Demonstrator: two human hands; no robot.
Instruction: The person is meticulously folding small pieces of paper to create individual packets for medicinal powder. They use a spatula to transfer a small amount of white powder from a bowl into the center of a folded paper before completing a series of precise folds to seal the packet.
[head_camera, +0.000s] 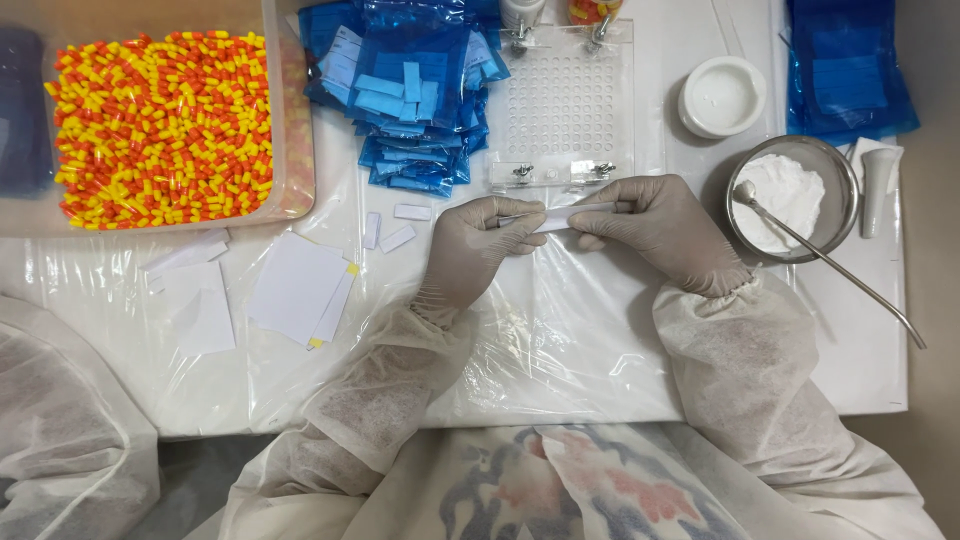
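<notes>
We pinch a small white paper strip (562, 215) between both gloved hands, left (478, 245) and right (660, 225), mid-table just near of the clear hole-tray (570, 100), seemingly folding it, which next calls for a steady crease.

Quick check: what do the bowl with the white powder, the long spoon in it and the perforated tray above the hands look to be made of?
The bowl looks like metal, probably steel: grey rim with a dull sheen. The spoon looks like the same metal, thin with a bright glint along its handle. The perforated tray looks like clear rigid plastic, perhaps acrylic: the white surface shows through it.
</notes>
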